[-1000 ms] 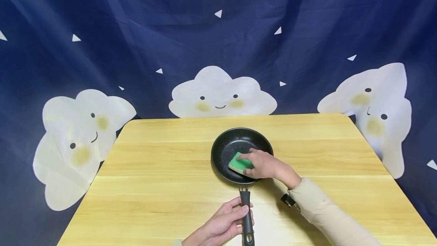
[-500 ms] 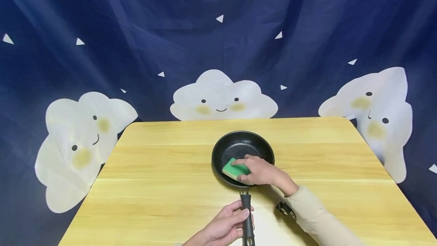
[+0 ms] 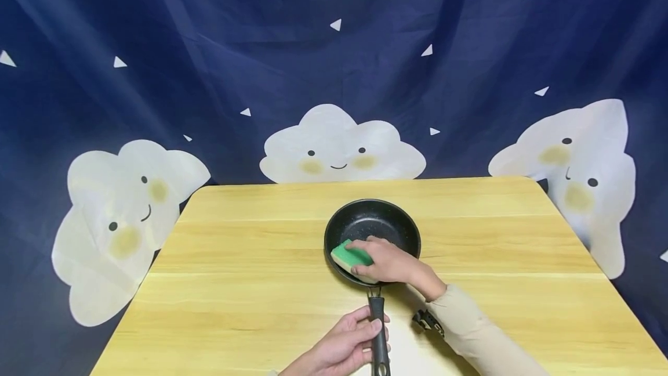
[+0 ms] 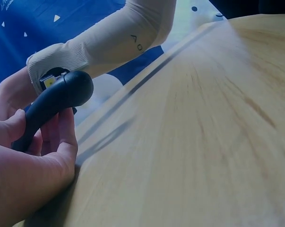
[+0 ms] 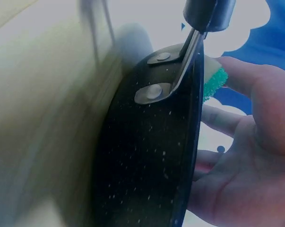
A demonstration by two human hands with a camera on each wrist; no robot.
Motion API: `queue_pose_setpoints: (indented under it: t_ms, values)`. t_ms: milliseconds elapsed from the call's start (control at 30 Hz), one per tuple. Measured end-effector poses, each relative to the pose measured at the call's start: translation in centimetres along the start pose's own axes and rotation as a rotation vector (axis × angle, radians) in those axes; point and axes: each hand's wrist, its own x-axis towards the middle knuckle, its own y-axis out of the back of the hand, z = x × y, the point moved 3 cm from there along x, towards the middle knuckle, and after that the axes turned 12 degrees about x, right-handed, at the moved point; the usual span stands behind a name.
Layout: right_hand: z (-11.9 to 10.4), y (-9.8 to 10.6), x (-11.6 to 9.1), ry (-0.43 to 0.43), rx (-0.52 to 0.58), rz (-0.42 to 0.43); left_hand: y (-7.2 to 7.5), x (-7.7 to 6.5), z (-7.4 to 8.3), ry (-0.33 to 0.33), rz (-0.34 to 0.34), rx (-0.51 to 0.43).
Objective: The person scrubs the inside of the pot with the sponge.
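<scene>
While my left hand (image 3: 344, 346) wraps its fingers (image 4: 62, 135) around the black handle (image 3: 378, 332) of the frying pan (image 3: 383, 222), my right hand (image 3: 388, 260) presses a green-and-yellow sponge (image 3: 351, 255) into the pan's near left part. Pan sits flat on the wooden worktop (image 3: 250, 283), a little right of centre, handle pointing back toward me. Left fingers closed round the handle near its end; thumb lies on top, seen in the head view. Left wrist view shows the handle's rounded butt (image 4: 69, 90) poking out above my curled fingers, heel of the hand down on the worktop.

Right fingers closed on the sponge: fingertips over its green top, thumb on the near side. Sponge tilted, its left end touching the pan's inner wall by the rim. Right wrist view is close and blurred; it shows the speckled black outside of the pan (image 5: 151, 161), two rivets (image 5: 154, 92) where the handle bracket joins, and a sliver of green sponge (image 5: 213, 80) held under my fingers (image 5: 246, 75) past the rim.

Beige sleeve (image 3: 480, 335) covers my right forearm, a small black device (image 3: 425, 321) at the wrist. Behind the worktop hangs a navy backdrop (image 3: 334, 62) with smiling white clouds (image 3: 339, 147).
</scene>
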Motion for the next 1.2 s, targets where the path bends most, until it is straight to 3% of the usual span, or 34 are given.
queue_pose_setpoints:
  t_ms: [633,967,1200]
  values:
    - [-0.9,-0.6,3.2,-0.144,-0.061,-0.025,-0.1,-0.2,0.0,0.002,-0.005,-0.003]
    - [-0.7,-0.6,4.3,-0.216,-0.017,0.063,-0.2,0.0,-0.1,0.01,-0.004,-0.003]
    - [-0.4,-0.5,5.4,-0.213,-0.086,0.129,-0.1,-0.1,-0.1,0.005,-0.002,-0.006]
